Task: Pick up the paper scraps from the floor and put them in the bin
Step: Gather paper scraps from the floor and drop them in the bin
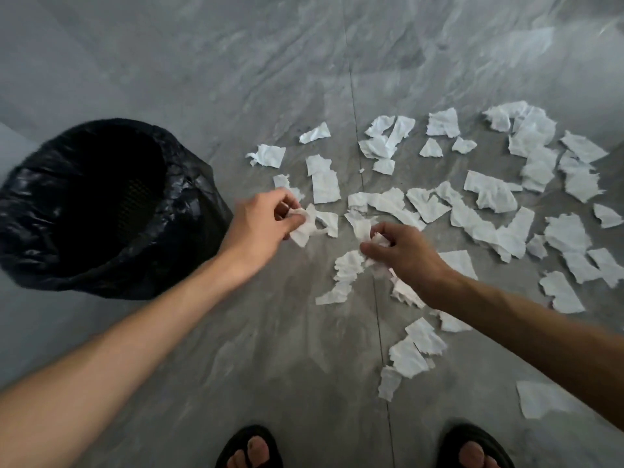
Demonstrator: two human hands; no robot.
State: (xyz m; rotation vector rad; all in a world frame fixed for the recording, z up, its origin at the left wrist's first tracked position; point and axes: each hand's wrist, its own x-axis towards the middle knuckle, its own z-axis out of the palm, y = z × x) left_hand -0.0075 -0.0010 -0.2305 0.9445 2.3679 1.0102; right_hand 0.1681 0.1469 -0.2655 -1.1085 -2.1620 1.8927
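Note:
Several torn white paper scraps [489,194] lie scattered over the grey marbled floor, mostly to the right of centre. A round bin [84,207] lined with a black plastic bag stands at the left, its mouth dark. My left hand [260,228] hovers just right of the bin, fingers pinched on a crumpled white scrap [305,228]. My right hand [401,255] is low over the middle of the pile, fingers closed around a bunched scrap [378,239]. More scraps lie partly hidden under my right forearm.
My two feet in black sandals [250,447] stand at the bottom edge. A tile seam [374,298] runs down the floor between my hands. Bare floor [270,349] stretches between my feet and the pile, and behind the bin.

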